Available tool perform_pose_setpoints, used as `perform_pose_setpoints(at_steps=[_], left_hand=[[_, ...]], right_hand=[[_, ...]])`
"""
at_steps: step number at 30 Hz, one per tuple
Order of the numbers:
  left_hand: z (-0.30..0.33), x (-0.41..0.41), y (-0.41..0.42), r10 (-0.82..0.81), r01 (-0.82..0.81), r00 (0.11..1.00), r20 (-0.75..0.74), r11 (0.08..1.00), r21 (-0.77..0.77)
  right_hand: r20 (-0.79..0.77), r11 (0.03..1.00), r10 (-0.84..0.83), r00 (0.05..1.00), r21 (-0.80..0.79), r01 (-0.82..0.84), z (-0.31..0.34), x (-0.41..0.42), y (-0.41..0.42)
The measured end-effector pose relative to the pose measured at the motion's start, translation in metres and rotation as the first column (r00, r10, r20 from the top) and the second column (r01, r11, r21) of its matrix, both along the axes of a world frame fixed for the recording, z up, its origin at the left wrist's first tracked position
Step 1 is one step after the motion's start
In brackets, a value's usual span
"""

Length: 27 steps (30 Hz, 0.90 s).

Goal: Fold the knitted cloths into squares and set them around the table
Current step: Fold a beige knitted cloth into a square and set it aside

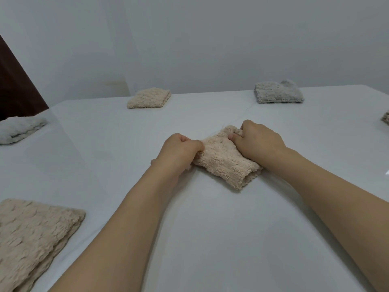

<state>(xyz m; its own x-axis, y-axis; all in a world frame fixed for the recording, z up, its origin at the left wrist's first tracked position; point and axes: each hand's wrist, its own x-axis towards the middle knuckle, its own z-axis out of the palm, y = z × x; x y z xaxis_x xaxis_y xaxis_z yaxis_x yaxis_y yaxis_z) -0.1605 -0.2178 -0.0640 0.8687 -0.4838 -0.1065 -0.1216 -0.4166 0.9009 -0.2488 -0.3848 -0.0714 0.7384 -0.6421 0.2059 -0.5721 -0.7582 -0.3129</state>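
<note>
A folded beige knitted cloth (225, 159) lies in the middle of the white table (210, 228). My left hand (179, 150) grips its left edge with the fingers curled. At the cloth's far right corner, my right hand (256, 140) pinches the fabric. Other folded cloths lie around the table: a beige one (149, 98) at the far left, a grey one (277, 92) at the far right, a pale grey one (19, 129) at the left edge, and a large beige one (33, 237) at the near left.
A sliver of another beige cloth (385, 118) shows at the right edge of the frame. A white wall stands behind the table. A dark brown panel (14, 85) rises at the far left.
</note>
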Motion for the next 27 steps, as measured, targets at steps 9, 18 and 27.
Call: perform_pose_setpoints(at_steps=[9, 18, 27], left_hand=[[-0.007, -0.057, -0.004, -0.345, 0.206, 0.833, 0.434, 0.919, 0.335], [-0.021, -0.054, -0.014, -0.333, 0.021, 0.636, 0.696, 0.909, 0.416], [-0.021, -0.058, -0.018, -0.320, -0.069, 0.627, 0.711, 0.886, 0.459]], right_hand=[[0.101, 0.998, -0.052, 0.994, 0.044, 0.048, -0.005, 0.000, -0.004], [0.099, 0.995, -0.099, 0.990, 0.016, 0.098, -0.007, 0.001, -0.008], [0.103, 0.994, -0.106, 0.989, 0.013, 0.106, -0.007, 0.001, -0.007]])
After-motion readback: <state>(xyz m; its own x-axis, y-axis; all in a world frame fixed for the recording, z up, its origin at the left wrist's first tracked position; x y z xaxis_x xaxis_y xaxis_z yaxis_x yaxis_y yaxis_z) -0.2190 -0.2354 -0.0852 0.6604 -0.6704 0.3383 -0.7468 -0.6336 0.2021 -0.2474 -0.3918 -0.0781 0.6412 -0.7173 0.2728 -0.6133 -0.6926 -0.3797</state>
